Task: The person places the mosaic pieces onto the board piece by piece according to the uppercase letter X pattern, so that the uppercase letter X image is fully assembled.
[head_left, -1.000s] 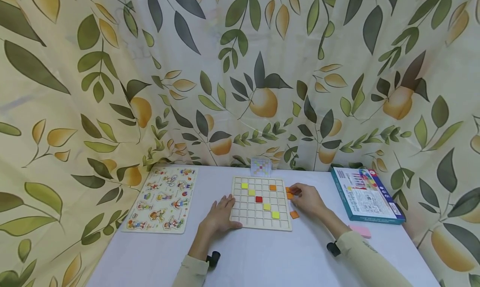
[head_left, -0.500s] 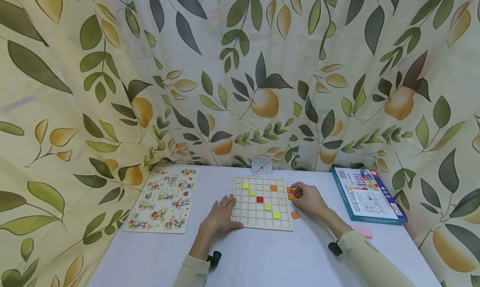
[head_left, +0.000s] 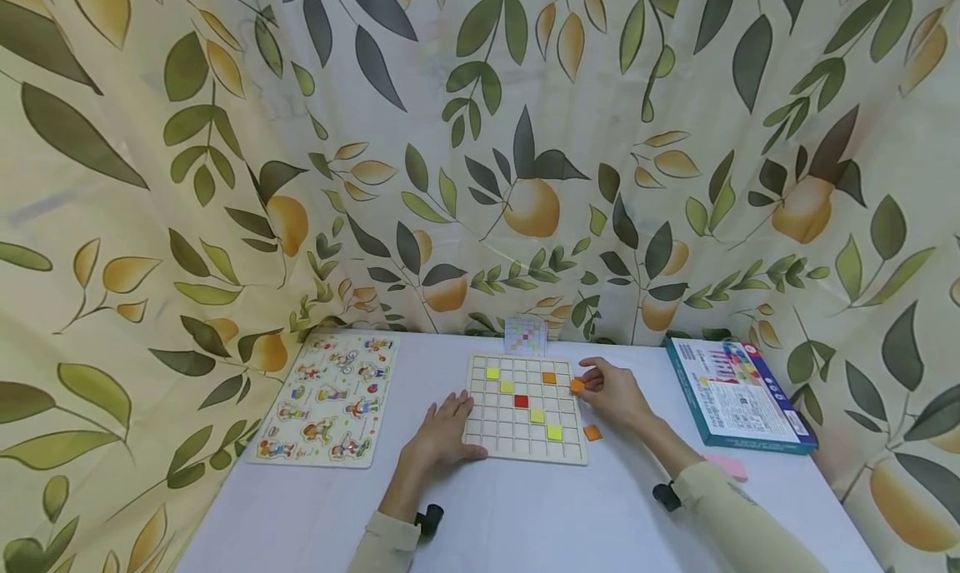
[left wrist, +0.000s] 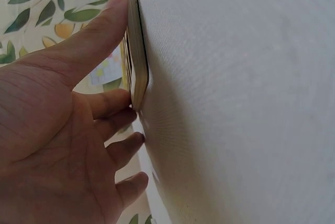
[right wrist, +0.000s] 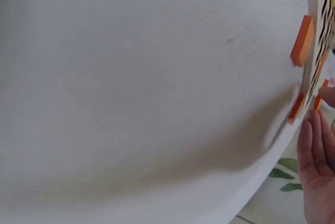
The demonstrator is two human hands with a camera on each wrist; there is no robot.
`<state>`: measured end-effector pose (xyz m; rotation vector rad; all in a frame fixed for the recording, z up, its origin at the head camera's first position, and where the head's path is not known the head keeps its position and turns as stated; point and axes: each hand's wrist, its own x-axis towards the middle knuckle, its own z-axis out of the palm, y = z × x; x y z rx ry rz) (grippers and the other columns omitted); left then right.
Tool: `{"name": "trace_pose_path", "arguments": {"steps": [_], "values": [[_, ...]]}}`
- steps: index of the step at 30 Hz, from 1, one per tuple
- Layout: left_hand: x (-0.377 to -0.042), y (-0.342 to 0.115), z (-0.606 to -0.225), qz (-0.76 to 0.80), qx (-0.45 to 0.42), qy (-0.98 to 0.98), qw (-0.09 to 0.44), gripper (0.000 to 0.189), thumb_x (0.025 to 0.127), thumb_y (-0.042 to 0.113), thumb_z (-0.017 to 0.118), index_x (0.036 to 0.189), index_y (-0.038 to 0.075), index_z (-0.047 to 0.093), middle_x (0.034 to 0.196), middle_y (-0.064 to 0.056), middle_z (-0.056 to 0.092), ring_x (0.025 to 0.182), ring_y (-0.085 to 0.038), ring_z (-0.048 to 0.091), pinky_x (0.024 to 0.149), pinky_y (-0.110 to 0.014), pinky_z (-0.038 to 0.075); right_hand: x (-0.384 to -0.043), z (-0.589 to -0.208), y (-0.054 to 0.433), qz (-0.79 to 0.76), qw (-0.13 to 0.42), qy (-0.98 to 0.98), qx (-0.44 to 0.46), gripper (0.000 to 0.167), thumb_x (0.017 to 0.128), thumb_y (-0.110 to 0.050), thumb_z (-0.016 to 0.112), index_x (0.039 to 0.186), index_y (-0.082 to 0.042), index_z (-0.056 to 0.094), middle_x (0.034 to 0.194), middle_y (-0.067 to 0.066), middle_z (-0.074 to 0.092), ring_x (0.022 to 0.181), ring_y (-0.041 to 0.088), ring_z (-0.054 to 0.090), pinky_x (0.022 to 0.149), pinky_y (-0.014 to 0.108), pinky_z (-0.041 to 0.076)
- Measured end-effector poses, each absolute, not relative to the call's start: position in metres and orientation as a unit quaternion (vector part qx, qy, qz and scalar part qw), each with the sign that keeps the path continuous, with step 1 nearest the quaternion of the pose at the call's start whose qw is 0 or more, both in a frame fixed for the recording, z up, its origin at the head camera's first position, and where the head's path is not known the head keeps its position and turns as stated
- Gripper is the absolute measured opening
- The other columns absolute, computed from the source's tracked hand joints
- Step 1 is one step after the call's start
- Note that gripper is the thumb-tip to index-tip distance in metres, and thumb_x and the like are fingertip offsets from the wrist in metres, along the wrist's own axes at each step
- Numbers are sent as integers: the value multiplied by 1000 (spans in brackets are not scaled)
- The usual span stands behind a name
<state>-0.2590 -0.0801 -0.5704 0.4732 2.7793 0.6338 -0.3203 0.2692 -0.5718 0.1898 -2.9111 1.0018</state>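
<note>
- Right hand (head_left: 615, 396) pinches an orange tile (head_left: 577, 386) between thumb and fingertips, at the right edge of the gridded board (head_left: 498, 433).
- Tile looks square from here; no long axis to reckon with, only how its sides are turned to the cells.
- Key relation, by my judgement: the grid lies directly left of the pinching fingers, the tile right at the border. Going inward means a short leftward carry.
- Nearest coloured neighbour: a placed orange tile (head_left: 550, 378), just left of the held one and slightly farther off. Red tile (head_left: 521, 401) sits deeper in, left and a little nearer the person.
- Right hand is the nearer to the held tile; left well apart, across the board.
- Left hand (head_left: 441, 435) rests with fingers extended, ungripping, at the board's near-left corner: thumb at the near edge, fingers at the left. Probably a brace.
- Loose orange tile (head_left: 592, 432) on the table (head_left: 525, 515), just beside the board, below the right hand. Right wrist view shows another low orange piece (right wrist: 296, 109) by the edge; contact unclear.
</note>
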Motion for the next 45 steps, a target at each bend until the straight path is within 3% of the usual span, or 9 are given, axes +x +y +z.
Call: {"name": "trace_pose_path", "arguments": {"steps": [22, 45], "values": [[-259, -79, -571, 208, 164, 956, 125, 100, 86, 51, 83, 161, 4, 36, 170, -14, 28, 159, -33, 20, 129, -56, 15, -336, -575, 213, 358, 3, -928, 108, 55, 85, -8, 84, 135, -4, 62, 104, 4, 73, 89, 16, 67, 84, 37, 61], [-257, -79, -568, 216, 155, 956, 126, 100, 84, 49, 85, 161, 4, 38, 170, -13, 29, 159, -34, 20, 129, -56, 15, -332, -576, 212, 350, 2, -927, 133, 39, 88, -9, 81, 125, -6, 69, 103, 2, 73, 92, 17, 67, 86, 38, 60]]}}
